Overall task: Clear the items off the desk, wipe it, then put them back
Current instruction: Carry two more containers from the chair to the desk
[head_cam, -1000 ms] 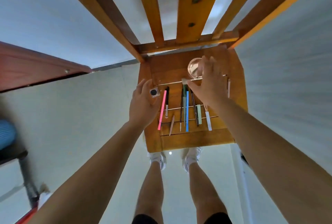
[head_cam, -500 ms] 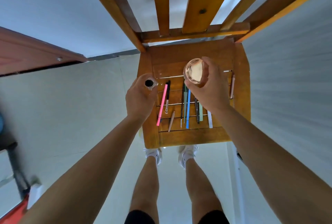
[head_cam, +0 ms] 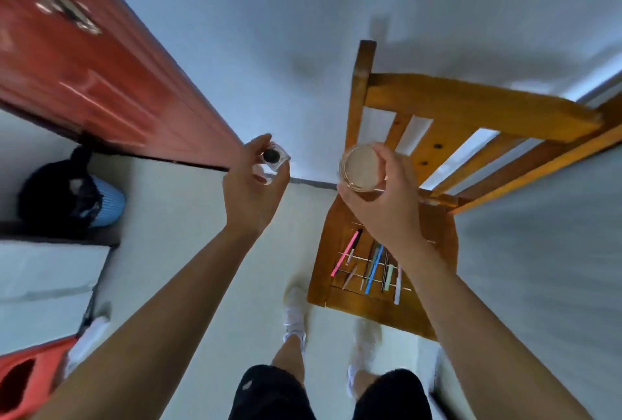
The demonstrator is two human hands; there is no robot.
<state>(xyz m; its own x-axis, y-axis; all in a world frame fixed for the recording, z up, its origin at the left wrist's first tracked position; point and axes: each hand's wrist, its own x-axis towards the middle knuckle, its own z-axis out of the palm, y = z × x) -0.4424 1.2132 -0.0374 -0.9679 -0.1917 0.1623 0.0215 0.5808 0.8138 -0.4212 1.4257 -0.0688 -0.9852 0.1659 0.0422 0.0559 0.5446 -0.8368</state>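
Left hand [head_cam: 252,187] pinches a small bottle [head_cam: 273,157], right hand [head_cam: 382,207] grips a glass jar [head_cam: 361,168], both raised over the pale floor [head_cam: 188,217], pens [head_cam: 372,268] lined up on the wooden chair [head_cam: 471,106], red door [head_cam: 101,76] at left.

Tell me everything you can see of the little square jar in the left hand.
The jar is small and square, with clear walls that look like glass or plastic and a round black centre facing the camera; lid or contents, I cannot tell. It is held in the air, left of the chair, touching nothing but the left hand, whose thumb and fingers pinch its sides.
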